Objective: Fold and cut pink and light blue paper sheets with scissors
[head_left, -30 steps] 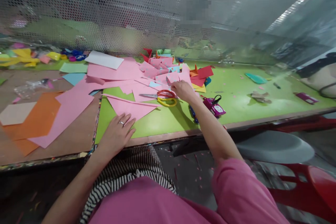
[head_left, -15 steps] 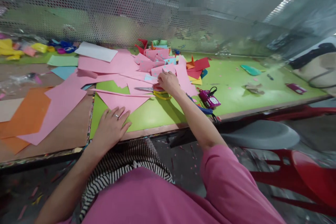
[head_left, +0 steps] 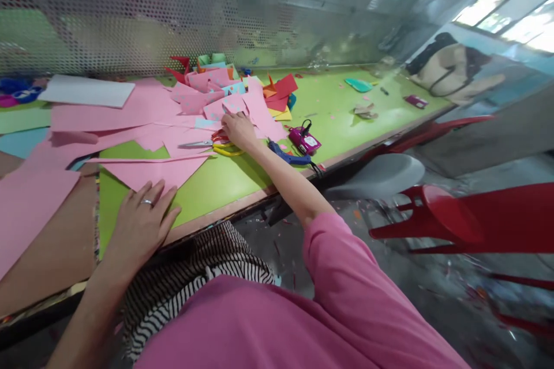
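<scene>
My left hand (head_left: 141, 222) lies flat with fingers spread on the green sheet (head_left: 216, 179) at the table's front edge, its fingertips touching a pink paper triangle (head_left: 156, 170); it wears a ring. My right hand (head_left: 238, 130) reaches forward and rests curled over the red and yellow handles of a pair of scissors (head_left: 214, 144), whose blades point left. Whether the fingers grip the handles is unclear. Several pink paper pieces (head_left: 208, 106) lie just beyond this hand.
Large pink sheets (head_left: 108, 118) and a white sheet (head_left: 86, 92) cover the left. A blue tool (head_left: 288, 155) and a magenta punch (head_left: 305, 141) lie right of the scissors. A perforated metal screen (head_left: 130, 11) backs the table. Red chairs (head_left: 454, 222) and a grey stool (head_left: 381, 176) stand at right.
The view has swung to the right and everything shifted left in the picture. My right hand came down from the pink pieces onto the scissor handles. My left hand stayed flat.
</scene>
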The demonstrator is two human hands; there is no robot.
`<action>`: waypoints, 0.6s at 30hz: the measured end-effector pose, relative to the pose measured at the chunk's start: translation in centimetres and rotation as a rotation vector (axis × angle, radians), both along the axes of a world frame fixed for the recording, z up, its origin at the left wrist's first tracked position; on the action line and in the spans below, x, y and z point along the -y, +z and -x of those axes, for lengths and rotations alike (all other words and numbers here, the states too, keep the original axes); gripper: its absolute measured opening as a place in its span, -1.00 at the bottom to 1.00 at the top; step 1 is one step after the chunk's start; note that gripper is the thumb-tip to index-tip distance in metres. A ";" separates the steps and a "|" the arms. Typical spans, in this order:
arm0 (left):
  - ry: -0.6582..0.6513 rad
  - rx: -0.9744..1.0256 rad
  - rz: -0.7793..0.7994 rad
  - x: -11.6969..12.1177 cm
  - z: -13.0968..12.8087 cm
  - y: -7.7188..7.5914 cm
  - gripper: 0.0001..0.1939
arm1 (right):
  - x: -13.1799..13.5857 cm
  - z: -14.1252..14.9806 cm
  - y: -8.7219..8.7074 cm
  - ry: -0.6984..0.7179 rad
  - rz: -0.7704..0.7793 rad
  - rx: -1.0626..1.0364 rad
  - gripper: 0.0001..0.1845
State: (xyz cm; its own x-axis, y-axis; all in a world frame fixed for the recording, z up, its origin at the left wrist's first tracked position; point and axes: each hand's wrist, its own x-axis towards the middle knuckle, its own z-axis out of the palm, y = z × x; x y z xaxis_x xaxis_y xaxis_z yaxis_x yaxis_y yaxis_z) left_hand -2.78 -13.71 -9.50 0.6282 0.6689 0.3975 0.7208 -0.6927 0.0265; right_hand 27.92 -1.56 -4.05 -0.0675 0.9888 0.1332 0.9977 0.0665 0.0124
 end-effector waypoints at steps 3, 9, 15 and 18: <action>0.000 -0.004 -0.015 0.1 0.0 0.4 -0.57 | 1.2 0.5 0.4 0.012 0.018 -0.026 -0.60; -0.030 -0.038 -0.002 0.5 -0.1 0.6 -0.58 | 6.6 0.9 0.9 -0.022 0.092 -0.124 -0.64; -0.027 -0.067 0.078 0.7 -0.6 1.2 -0.53 | 11.1 2.0 -0.2 -0.043 0.030 -0.266 -0.59; -0.034 -0.065 0.114 0.4 -0.5 1.2 -0.50 | 10.2 2.1 -0.5 -0.025 -0.011 -0.266 -0.57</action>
State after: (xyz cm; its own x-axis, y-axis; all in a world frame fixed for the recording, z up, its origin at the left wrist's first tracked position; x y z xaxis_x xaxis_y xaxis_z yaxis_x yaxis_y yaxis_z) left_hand -2.32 -14.16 -8.31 0.6730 0.6855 0.2776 0.6998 -0.7117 0.0608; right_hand 25.84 -11.78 -4.50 -0.0040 0.9882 0.1532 0.9674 0.0426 -0.2496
